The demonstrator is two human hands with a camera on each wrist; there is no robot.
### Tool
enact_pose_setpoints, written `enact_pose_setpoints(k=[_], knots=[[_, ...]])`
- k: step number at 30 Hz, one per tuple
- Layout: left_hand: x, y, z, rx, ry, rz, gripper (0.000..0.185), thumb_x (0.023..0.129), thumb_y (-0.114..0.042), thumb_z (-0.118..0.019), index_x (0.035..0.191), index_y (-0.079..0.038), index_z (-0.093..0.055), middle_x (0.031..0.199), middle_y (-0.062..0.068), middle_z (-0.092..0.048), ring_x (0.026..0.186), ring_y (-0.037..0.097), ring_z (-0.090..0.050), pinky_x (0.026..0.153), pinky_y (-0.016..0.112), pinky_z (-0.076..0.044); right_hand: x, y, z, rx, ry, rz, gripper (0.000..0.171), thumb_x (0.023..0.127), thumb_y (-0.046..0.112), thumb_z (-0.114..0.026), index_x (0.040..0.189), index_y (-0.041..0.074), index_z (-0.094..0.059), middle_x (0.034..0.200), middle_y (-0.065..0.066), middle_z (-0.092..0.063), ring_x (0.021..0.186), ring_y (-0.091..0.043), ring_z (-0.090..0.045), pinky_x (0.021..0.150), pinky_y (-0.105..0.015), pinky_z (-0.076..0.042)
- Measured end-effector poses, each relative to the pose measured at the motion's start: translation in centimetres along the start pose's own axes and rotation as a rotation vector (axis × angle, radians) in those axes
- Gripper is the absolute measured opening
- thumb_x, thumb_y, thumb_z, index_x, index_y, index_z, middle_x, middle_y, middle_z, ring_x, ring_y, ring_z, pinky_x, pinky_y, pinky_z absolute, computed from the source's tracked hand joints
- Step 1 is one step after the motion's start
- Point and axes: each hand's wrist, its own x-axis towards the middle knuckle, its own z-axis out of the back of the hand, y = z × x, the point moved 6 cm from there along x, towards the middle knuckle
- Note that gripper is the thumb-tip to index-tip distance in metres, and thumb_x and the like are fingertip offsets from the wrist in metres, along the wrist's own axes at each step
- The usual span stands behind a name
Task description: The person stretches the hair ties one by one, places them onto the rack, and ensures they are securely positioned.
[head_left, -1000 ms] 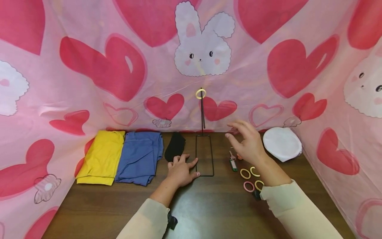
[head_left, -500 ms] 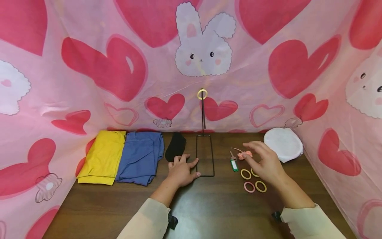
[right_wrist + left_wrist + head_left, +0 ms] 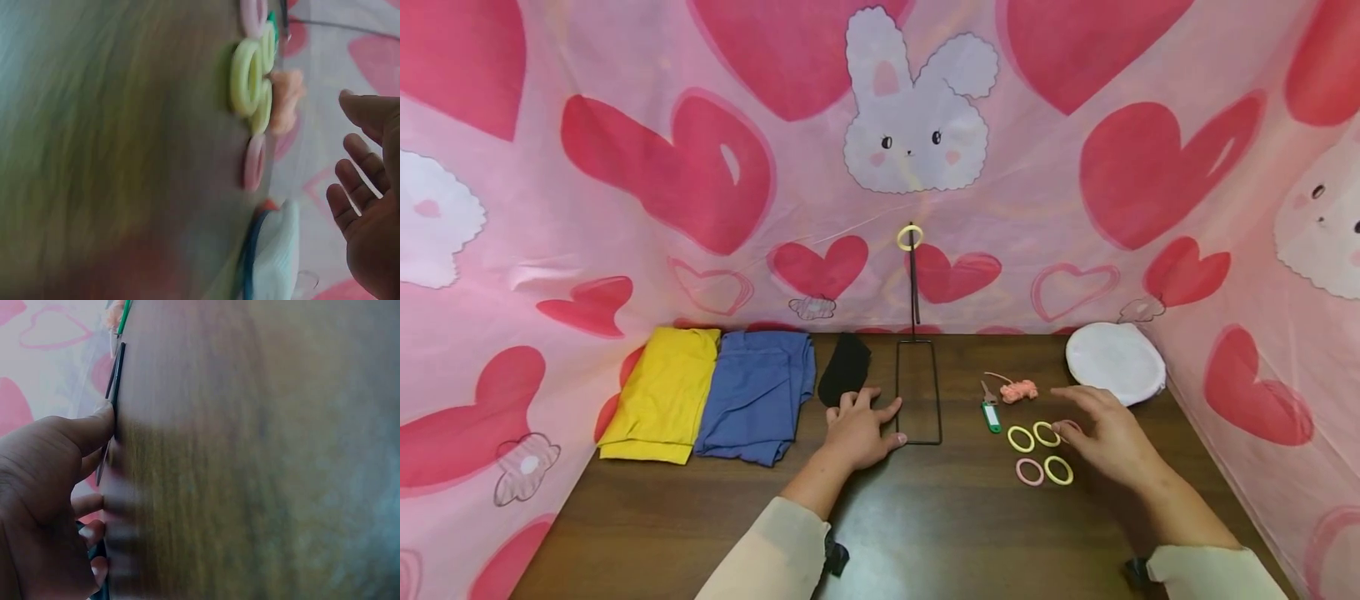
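Observation:
A black wire stand (image 3: 917, 392) has its rectangular base flat on the brown table (image 3: 925, 517), and one yellow ring (image 3: 910, 237) hangs at the top of its upright rod. My left hand (image 3: 868, 412) lies flat beside the base, its thumb touching the wire; the left wrist view shows the thumb (image 3: 94, 428) against the wire (image 3: 116, 369). My right hand (image 3: 1075, 417) hovers open just right of several hair rings: two yellow (image 3: 1021, 438), a pink one (image 3: 1028, 472) and another yellow (image 3: 1058, 471). In the right wrist view the open hand (image 3: 362, 169) holds nothing, with the rings (image 3: 247, 78) beside it.
Folded yellow cloth (image 3: 658, 392), folded blue cloth (image 3: 756, 392) and a black sock (image 3: 844, 377) lie at the left. A green key tag (image 3: 991, 415), a pink knotted tie (image 3: 1018, 390) and a white pouch (image 3: 1116, 362) lie at the right. Pink heart-print fabric walls close in three sides.
My right hand came down and to the right, from above the key tag to just beside the rings, uncovering the pink tie. The left hand has stayed put.

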Motion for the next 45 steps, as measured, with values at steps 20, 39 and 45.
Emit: enact_pose_setpoints(k=[20, 39, 45], knots=[[0.2, -0.2, 0.3, -0.013, 0.003, -0.01, 0.065, 0.094, -0.061, -0.066, 0.154, -0.041, -0.049, 0.164, 0.005, -0.034, 0.144, 0.039, -0.028, 0.1, 0.06, -0.028, -1.0, -4.8, -1.6, 0.0, 0.361, -0.159, 0.047, 0.084, 0.012, -0.086, 0.128, 0.002, -0.07, 0.122, -0.015, -0.072, 0.115, -0.038, -0.065, 0.098, -0.06, -0.045], [-0.1, 0.1, 0.2, -0.02, 0.0, -0.007, 0.066, 0.094, -0.06, -0.067, 0.154, -0.041, -0.049, 0.164, 0.006, -0.034, 0.144, 0.039, -0.028, 0.101, 0.061, -0.028, 1.7, -0.1, 1.0, -0.022, 0.014, 0.026, 0.036, 0.077, 0.004, -0.087, 0.111, 0.008, -0.077, 0.103, -0.002, -0.076, 0.093, -0.022, -0.07, 0.092, -0.008, -0.036], [-0.3, 0.0, 0.0, -0.027, 0.011, -0.006, 0.065, 0.094, -0.059, -0.067, 0.154, -0.041, -0.049, 0.164, 0.006, -0.034, 0.144, 0.039, -0.028, 0.102, 0.06, -0.027, 3.4, 3.4, 1.5, 0.037, -0.061, 0.118, 0.035, 0.077, 0.002, -0.087, 0.11, 0.009, -0.077, 0.104, 0.002, -0.075, 0.086, -0.013, -0.068, 0.086, -0.008, -0.043]])
